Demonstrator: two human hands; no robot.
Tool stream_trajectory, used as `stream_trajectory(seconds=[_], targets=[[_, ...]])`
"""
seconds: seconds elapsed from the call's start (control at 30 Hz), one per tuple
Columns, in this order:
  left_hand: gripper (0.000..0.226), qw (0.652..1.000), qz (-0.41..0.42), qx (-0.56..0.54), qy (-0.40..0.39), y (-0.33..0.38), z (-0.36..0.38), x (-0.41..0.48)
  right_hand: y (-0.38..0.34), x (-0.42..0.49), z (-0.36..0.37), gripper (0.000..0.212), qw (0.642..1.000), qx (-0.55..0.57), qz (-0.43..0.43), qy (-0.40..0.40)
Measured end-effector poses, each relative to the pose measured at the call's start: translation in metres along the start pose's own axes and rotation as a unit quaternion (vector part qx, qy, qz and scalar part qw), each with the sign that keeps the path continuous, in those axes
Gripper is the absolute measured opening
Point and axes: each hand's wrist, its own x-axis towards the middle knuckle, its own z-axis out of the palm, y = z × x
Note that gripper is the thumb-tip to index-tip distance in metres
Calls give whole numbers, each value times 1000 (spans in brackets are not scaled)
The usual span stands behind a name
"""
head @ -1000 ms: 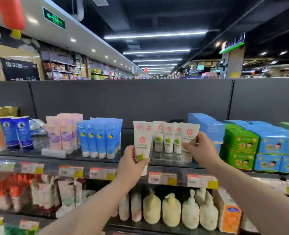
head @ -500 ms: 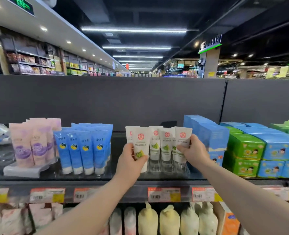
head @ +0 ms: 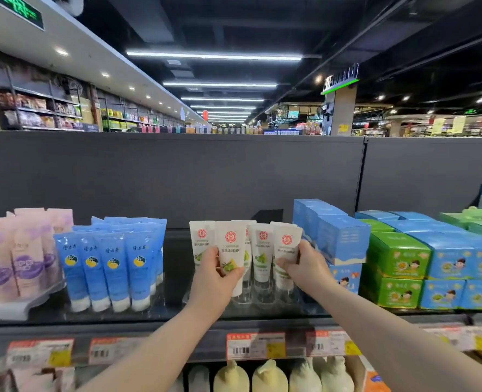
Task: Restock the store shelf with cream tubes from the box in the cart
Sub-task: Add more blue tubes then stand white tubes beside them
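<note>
Several white cream tubes with a red round logo and green olive print stand caps-down in a clear holder on the dark shelf. My left hand grips one tube at the front left of the group, its cap just above the holder. My right hand holds the rightmost tube by its lower body. Another upright tube stands between them, and one more behind my left hand. The box and cart are out of view.
Blue tubes stand left of the white ones, pink-purple tubes farther left. Blue cartons and green and blue boxes crowd the right. Price tags line the shelf edge; pale bottles sit on the shelf below.
My view rose and moved closer to the shelf. Both hands carried their tubes deeper and lower into the white-tube group.
</note>
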Motion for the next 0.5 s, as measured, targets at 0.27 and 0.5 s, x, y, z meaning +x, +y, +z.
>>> stream_trajectory(seconds=[0.27,0.5], targets=[[34,1000,-11,18,-2,-6,6,3,2,1,2,27,999,-40,11,-23],[39,999,-13,46,-7,-1,11,6,-8,2,-10,33,1000,-7,5,3]])
